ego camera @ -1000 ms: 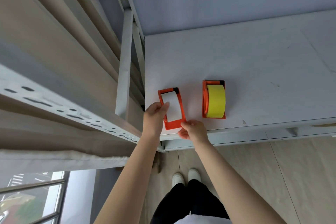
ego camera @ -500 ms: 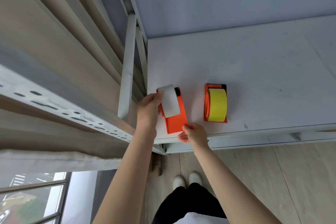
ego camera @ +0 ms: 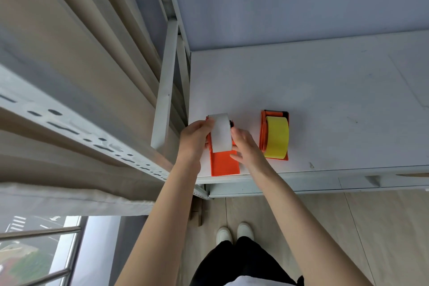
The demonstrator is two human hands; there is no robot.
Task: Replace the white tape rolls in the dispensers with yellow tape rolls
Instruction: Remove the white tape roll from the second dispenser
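Observation:
A white tape roll (ego camera: 221, 133) is raised above an orange dispenser (ego camera: 224, 163) that lies at the near left corner of the white table (ego camera: 325, 90). My left hand (ego camera: 194, 140) grips the roll's left side. My right hand (ego camera: 246, 147) touches its right side, fingers curled against it. To the right stands a second orange dispenser (ego camera: 263, 137) with a yellow tape roll (ego camera: 277, 137) seated in it, untouched by either hand.
A white metal bunk frame (ego camera: 165, 90) with wooden slats rises directly left of the table. The table's front edge (ego camera: 325, 181) runs just below the dispensers. Wood-look floor and my white shoes (ego camera: 234, 232) lie below; a window with rails sits at bottom left.
My left hand lifted the white roll up out of the left dispenser. My right hand left the dispenser's near end and moved up to the roll's right side.

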